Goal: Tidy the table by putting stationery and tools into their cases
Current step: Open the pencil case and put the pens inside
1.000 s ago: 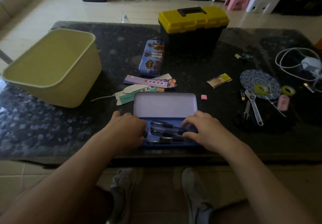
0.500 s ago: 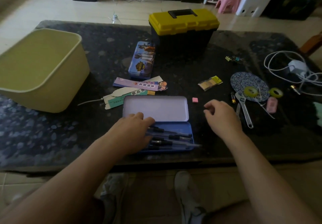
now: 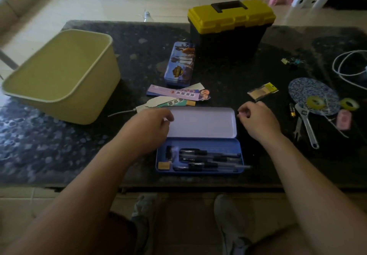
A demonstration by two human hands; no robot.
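By the near edge of the table [image 3: 59, 155], the left hand [image 3: 147, 127], loosely curled and empty, is apparently steadying the lid [image 3: 202, 121] of the open pencil case [image 3: 200, 143]. The right hand [image 3: 258, 121] is pinching a pink eraser [image 3: 240, 113] beside it, seemingly bound inside.

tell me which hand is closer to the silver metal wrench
Right. The right hand is just left of the silver metal wrench; the left hand is farther left, across the open blue pencil case.

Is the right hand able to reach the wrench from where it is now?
Probably yes: the right hand is close, the wrench lies uncovered, and only bare table is between them.
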